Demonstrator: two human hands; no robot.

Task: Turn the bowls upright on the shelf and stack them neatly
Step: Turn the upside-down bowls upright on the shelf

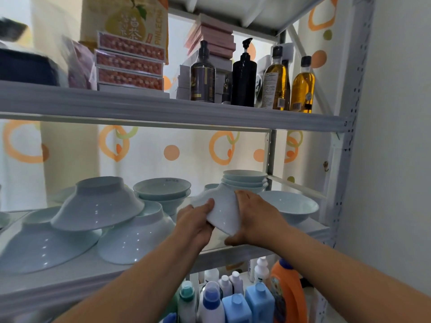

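Nearest to us, the left hand (198,221) and the right hand (255,217) clamp one white bowl (224,209) between them. Their fingers (240,196) curl round its glossy wall, and it sits tilted, rim low and toward us. We hold it over the front edge of the middle shelf (256,250), and that's our first worry. The glaze looks slick, so if the grip slips as we turn it, it drops past the edge onto the plastic bottles (235,304) below.

Further in on the left, a leaning upturned bowl (98,203) perches on two more upturned bowls (137,234). A knock from our left forearm could send the top one sliding.

On the right, the large upright bowl (289,206) sits just beside our right hand, and a wide swing could chip rim against rim.

At the back, the upright stack (245,179) stands close behind the held bowl. We cannot tell if they touch, and a careless landing could tip it.
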